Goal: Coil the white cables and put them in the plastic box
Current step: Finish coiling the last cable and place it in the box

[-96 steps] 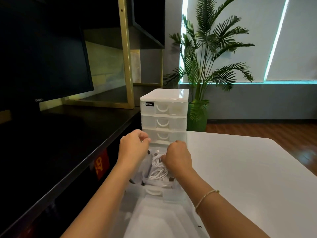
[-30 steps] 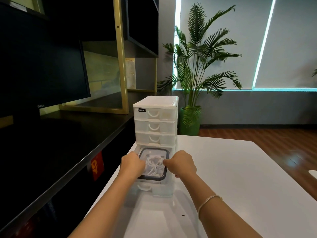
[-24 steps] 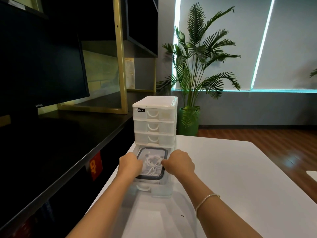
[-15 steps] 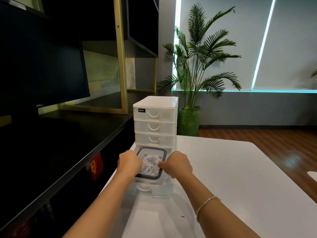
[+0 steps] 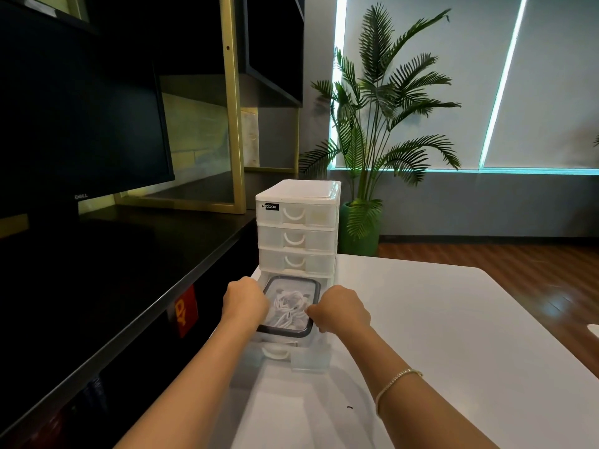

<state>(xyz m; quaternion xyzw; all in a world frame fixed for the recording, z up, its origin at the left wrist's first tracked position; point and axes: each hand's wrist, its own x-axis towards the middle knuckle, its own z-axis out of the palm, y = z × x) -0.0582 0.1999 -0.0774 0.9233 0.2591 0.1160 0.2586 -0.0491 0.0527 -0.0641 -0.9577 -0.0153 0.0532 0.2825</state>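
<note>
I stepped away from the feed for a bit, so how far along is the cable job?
Done: the white cables lie coiled inside the plastic box, lid on. In hand: the left hand and right hand grip the box's sides over the pulled-out bottom drawer. Left: probably setting the box down and closing the drawer.

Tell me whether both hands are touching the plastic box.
Touching: the head view shows the left hand and right hand gripping opposite edges of the plastic box.
</note>
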